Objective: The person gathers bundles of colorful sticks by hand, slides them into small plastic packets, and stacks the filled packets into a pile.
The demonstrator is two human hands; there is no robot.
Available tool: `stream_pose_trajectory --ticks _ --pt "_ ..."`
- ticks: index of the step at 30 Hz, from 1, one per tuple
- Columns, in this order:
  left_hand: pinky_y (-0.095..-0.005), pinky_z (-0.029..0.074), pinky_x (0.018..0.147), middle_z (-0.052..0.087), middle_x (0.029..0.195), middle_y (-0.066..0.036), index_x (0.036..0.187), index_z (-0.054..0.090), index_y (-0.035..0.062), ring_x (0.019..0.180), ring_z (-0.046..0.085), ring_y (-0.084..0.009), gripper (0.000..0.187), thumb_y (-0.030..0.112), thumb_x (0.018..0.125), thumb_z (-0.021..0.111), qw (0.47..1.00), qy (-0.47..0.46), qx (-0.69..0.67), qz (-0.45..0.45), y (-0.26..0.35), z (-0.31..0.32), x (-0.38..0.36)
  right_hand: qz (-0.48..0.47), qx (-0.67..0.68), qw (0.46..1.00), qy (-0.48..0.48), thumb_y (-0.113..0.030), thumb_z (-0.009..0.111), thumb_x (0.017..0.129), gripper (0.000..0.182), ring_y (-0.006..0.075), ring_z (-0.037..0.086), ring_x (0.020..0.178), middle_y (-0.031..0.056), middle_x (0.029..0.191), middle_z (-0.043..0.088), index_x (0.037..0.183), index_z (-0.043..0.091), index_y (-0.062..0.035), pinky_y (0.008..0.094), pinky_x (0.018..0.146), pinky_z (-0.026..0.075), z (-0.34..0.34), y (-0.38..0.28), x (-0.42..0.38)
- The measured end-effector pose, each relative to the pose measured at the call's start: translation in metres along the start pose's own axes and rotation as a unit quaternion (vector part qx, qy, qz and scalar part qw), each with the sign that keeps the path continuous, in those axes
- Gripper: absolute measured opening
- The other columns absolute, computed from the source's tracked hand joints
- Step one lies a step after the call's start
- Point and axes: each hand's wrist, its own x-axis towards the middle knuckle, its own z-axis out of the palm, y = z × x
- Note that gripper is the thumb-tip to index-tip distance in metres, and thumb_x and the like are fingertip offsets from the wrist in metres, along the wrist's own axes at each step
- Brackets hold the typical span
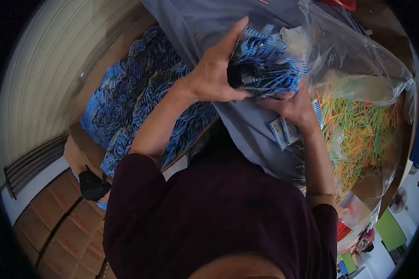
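A bundle of blue-and-white striped packets (270,63) is held up over a grey cloth (251,125). My left hand (216,69) grips its left side, thumb and fingers spread around it. Under its lower right side is my right hand (291,104), its fingers partly hidden by the bundle. Two small striped packets (284,131) lie on the cloth beside my right wrist. A clear crumpled plastic bag (354,56) is just right of the bundle.
On the left, a cardboard box (86,149) holds many blue striped packets (144,93). Thin green, orange and yellow sticks (358,135) fill a plastic-lined box at right. Stacked cartons (65,223) stand lower left, near a black object (93,183). A person (365,241) is far off, lower right.
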Motion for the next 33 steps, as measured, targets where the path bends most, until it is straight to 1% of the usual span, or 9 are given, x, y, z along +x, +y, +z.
stream_pose_trajectory --ticks 4,7,9,12,16,18,19,24,33 --pt "-0.0427 0.028 0.115 0.010 0.161 -0.018 0.156 0.012 0.0144 0.142 0.031 -0.0326 0.137 0.019 0.048 0.098 0.998 -0.037 -0.022 -0.045 -0.010 0.002 -0.009 -0.144 0.017 0.988 0.058 -0.006 0.093 0.049 0.124 0.0344 0.049 0.128 0.0210 0.141 0.044 0.150 0.020 -0.0068 0.0441 0.106 0.043 0.004 -0.003 -0.005" --pt "-0.0403 0.026 0.118 0.019 0.159 -0.016 0.155 0.010 0.0073 0.145 0.026 -0.0315 0.141 0.024 0.046 0.097 0.997 -0.041 -0.052 -0.048 -0.011 -0.005 0.000 -0.120 0.146 0.978 0.090 -0.010 0.096 0.046 0.137 0.0344 0.048 0.129 0.0209 0.145 0.041 0.153 0.011 -0.0078 0.0435 0.105 0.044 0.005 0.002 -0.005" --pt "-0.0388 0.032 0.114 0.034 0.150 -0.017 0.155 0.011 0.0085 0.133 0.043 -0.0280 0.144 0.024 0.043 0.100 0.988 -0.054 -0.106 -0.101 -0.007 -0.008 -0.002 -0.147 0.088 0.979 0.111 -0.016 0.097 0.045 0.139 0.0337 0.048 0.129 0.0212 0.144 0.041 0.154 0.011 -0.0070 0.0432 0.105 0.044 0.002 -0.001 -0.008" --pt "-0.0376 0.033 0.113 0.043 0.142 -0.015 0.155 0.011 0.0059 0.131 0.045 -0.0266 0.144 0.023 0.042 0.100 0.986 -0.070 -0.122 -0.089 -0.006 -0.006 0.002 -0.145 0.089 0.979 0.114 -0.017 0.096 0.045 0.139 0.0341 0.048 0.129 0.0213 0.145 0.041 0.154 0.010 -0.0059 0.0428 0.105 0.043 0.000 -0.001 -0.010" --pt "-0.0375 0.035 0.112 0.045 0.140 -0.016 0.154 0.015 0.0055 0.129 0.047 -0.0261 0.136 0.026 0.048 0.099 0.986 -0.050 -0.140 -0.079 -0.006 -0.005 0.006 -0.151 0.116 0.976 0.103 -0.011 0.094 0.046 0.127 0.0331 0.049 0.127 0.0195 0.143 0.043 0.150 0.022 -0.0054 0.0427 0.106 0.042 -0.002 0.002 -0.008" --pt "-0.0371 0.037 0.110 0.050 0.134 -0.016 0.152 0.024 0.0043 0.125 0.050 -0.0248 0.118 0.032 0.061 0.093 0.951 -0.036 -0.284 -0.116 -0.009 -0.005 0.008 -0.171 0.077 0.976 0.107 -0.010 0.092 0.046 0.121 0.0328 0.049 0.127 0.0186 0.143 0.044 0.149 0.027 -0.0055 0.0427 0.107 0.041 -0.004 0.001 -0.007" --pt "-0.0371 0.037 0.110 0.050 0.134 -0.016 0.152 0.024 0.0043 0.125 0.050 -0.0248 0.118 0.032 0.061 0.093 0.951 -0.036 -0.284 -0.116 -0.008 -0.007 0.010 -0.155 0.060 0.981 0.095 -0.010 0.092 0.047 0.116 0.0326 0.049 0.127 0.0179 0.142 0.045 0.146 0.031 -0.0058 0.0425 0.108 0.040 -0.006 -0.002 -0.009" --pt "-0.0298 0.047 0.097 0.062 0.119 -0.009 0.135 0.052 -0.0012 0.109 0.059 -0.0153 0.054 0.023 0.090 0.070 0.943 -0.054 -0.176 -0.278 0.011 -0.015 0.037 -0.164 0.033 0.982 0.084 -0.010 0.089 0.051 0.106 0.0349 0.048 0.129 0.0175 0.140 0.047 0.144 0.037 -0.0069 0.0429 0.108 0.039 -0.006 -0.001 -0.009" --pt "-0.0249 0.048 0.092 0.064 0.115 -0.007 0.129 0.058 -0.0003 0.104 0.060 -0.0110 0.036 0.012 0.094 0.059 0.936 -0.071 -0.207 -0.275 0.008 -0.018 0.039 -0.194 -0.099 0.975 0.043 -0.004 0.087 0.049 0.110 0.0412 0.043 0.131 0.0197 0.147 0.036 0.146 0.037 -0.0187 0.0453 0.106 0.043 -0.026 -0.025 -0.004"
